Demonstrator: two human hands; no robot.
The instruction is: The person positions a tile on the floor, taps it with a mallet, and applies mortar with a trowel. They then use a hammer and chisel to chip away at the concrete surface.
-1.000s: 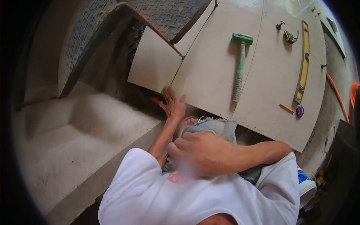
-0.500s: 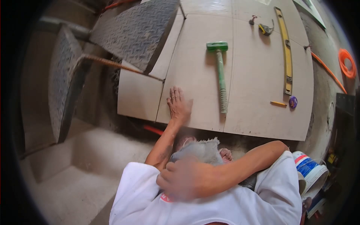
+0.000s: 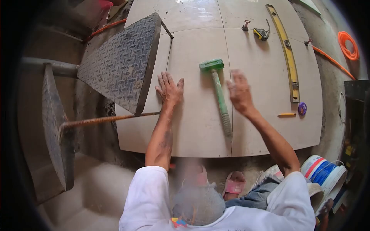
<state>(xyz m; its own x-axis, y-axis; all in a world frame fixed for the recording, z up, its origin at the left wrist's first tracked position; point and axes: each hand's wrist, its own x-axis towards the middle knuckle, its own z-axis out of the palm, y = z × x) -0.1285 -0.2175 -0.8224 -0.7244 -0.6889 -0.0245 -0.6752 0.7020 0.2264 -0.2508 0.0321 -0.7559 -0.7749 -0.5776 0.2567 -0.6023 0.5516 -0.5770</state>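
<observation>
Large beige tiles [image 3: 196, 127] lie in front of me. My left hand [image 3: 169, 89] rests on them with its fingers spread, holding nothing. Between my hands lies a green mallet [image 3: 220, 96], its head away from me. My right hand [image 3: 240, 92], blurred, is just right of the mallet's handle, its fingers apart and empty. Farther right are a yellow level [image 3: 286, 50], a tape measure [image 3: 261, 34], a small red-topped piece [image 3: 246, 26], a yellow pencil [image 3: 286, 114] and a purple round item [image 3: 302, 108].
Metal treadplate steps [image 3: 119, 61] with a rusty bar [image 3: 100, 121] stand at the left. An orange hose [image 3: 348, 46] is coiled at the far right. White and blue buckets [image 3: 322, 171] stand at the lower right. Pink sandals [image 3: 234, 184] show below the tiles' near edge.
My right hand has moved from in front of my chest out over the tiles, beside the mallet. My left hand has stayed on the tiles. The view has shifted.
</observation>
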